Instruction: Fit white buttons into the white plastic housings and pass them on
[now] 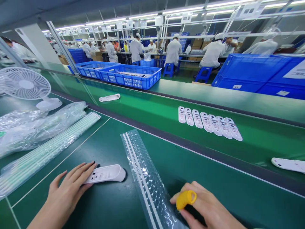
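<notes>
My left hand (68,187) lies flat with fingers stretched out, its fingertips resting on the left end of a white power strip (107,173) on the green table. My right hand (205,208) is curled at the bottom edge, a yellow rubber finger cot (186,198) on one finger. It touches the near end of a clear bubble-wrap sleeve (143,168) that lies lengthwise just right of the power strip. Whether the fingers grip the sleeve is hidden.
Stacked bubble sleeves (47,149) and plastic bags (30,127) lie at left beside a white desk fan (26,86). On the conveyor belt (152,111) sit a row of several white strip halves (209,122) and single strips (109,98), (288,164). Blue crates (131,76) and workers behind.
</notes>
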